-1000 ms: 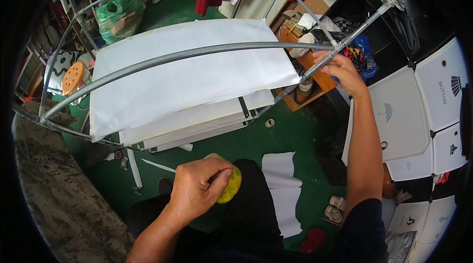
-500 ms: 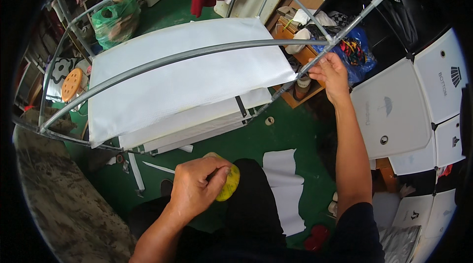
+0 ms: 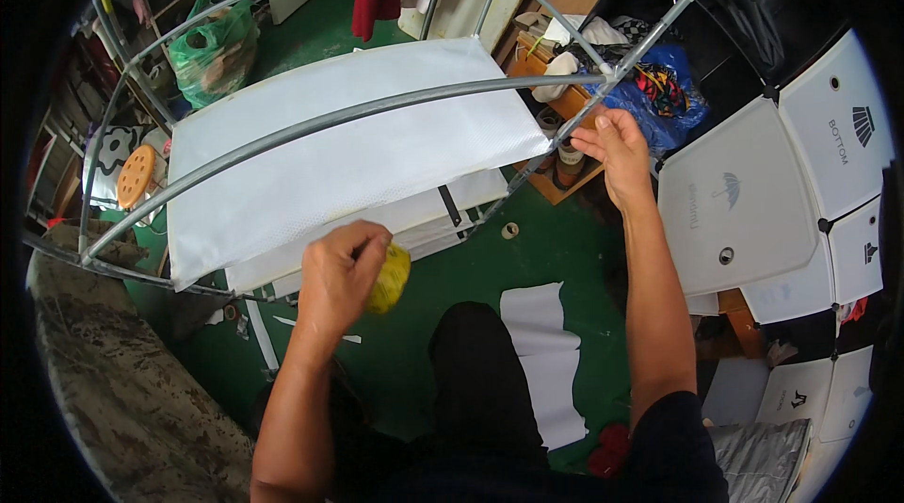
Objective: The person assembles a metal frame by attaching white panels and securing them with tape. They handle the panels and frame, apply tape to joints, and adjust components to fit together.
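Observation:
A grey metal tube frame (image 3: 358, 107) stands in front of me with white sheet panels (image 3: 330, 145) stretched across it as shelves. My left hand (image 3: 337, 277) is closed on a roll of yellow tape (image 3: 390, 279), held in front of the lower panels. My right hand (image 3: 617, 153) is beside the frame's right post, close to the upper panel's right corner. Its thumb and fingers are apart, and nothing shows in them. Whether its fingertips touch the post I cannot tell.
White sheet pieces (image 3: 541, 362) and a small tape roll (image 3: 509, 231) lie on the green floor. White storage panels (image 3: 739, 197) stand at the right. A camouflage-patterned cover (image 3: 104, 371) is at the left, an orange stool (image 3: 137, 175) and green bag (image 3: 215, 56) behind the frame.
My left hand has moved up and left with the yellow tape roll, toward the lower panels. My right hand's fingers have spread a little beside the post. The view has shifted slightly.

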Action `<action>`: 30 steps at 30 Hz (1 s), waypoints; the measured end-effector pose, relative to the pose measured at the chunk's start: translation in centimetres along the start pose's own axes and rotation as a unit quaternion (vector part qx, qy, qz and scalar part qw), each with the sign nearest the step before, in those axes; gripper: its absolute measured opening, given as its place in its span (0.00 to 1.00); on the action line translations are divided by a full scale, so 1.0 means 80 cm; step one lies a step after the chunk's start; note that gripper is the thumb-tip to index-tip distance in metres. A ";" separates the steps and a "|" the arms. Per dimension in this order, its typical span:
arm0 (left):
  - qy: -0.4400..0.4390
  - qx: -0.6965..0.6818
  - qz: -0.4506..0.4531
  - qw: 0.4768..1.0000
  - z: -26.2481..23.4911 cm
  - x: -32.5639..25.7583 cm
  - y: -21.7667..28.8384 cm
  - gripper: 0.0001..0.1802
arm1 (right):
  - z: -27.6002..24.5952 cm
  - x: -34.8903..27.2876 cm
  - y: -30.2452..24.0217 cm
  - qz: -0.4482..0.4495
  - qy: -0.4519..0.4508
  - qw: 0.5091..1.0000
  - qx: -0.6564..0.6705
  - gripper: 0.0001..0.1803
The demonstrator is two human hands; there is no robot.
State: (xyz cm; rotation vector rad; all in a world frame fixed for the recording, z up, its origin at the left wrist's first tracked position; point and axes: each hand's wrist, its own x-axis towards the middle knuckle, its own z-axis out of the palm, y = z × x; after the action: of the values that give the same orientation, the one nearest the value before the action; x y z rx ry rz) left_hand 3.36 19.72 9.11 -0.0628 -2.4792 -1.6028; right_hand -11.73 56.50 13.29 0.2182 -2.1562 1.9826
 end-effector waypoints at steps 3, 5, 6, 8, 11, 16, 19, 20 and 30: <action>-0.013 -0.062 -0.038 0.997 0.006 0.020 -0.028 0.10 | -0.002 -0.005 -0.001 -0.001 -0.010 1.000 0.014 0.13; -0.030 -0.102 -0.044 0.993 0.008 0.025 -0.042 0.10 | 0.000 -0.007 -0.001 -0.006 -0.025 0.999 0.029 0.13; -0.031 -0.114 -0.051 0.992 0.010 0.026 -0.045 0.10 | 0.001 -0.009 -0.001 -0.007 -0.016 1.000 0.023 0.11; -0.035 -0.137 -0.065 0.988 0.013 0.026 -0.048 0.10 | 0.010 -0.014 0.001 -0.006 0.004 1.000 0.010 0.09; -0.045 -0.156 -0.074 0.984 0.015 0.026 -0.045 0.10 | 0.026 -0.014 0.015 -0.058 0.033 0.998 -0.021 0.08; -0.051 -0.130 -0.057 0.989 0.022 0.024 -0.052 0.10 | 0.048 -0.007 0.019 -0.143 0.088 0.976 -0.136 0.08; -0.052 -0.105 -0.053 0.992 0.021 0.022 -0.042 0.11 | 0.058 -0.008 0.020 -0.233 0.126 0.938 -0.222 0.09; -0.051 -0.094 -0.054 0.993 0.020 0.021 -0.037 0.11 | 0.061 -0.011 0.016 -0.229 0.128 0.934 -0.243 0.09; -0.072 -0.071 -0.056 0.993 0.013 0.016 -0.026 0.10 | 0.030 -0.015 -0.003 -0.177 0.022 0.950 -0.255 0.09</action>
State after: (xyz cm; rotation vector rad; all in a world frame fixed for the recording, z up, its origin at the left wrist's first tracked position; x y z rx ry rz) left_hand 1.68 19.70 7.06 -0.0633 -2.5107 -1.8827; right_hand -10.65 54.04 13.07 0.4330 -2.3137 1.1837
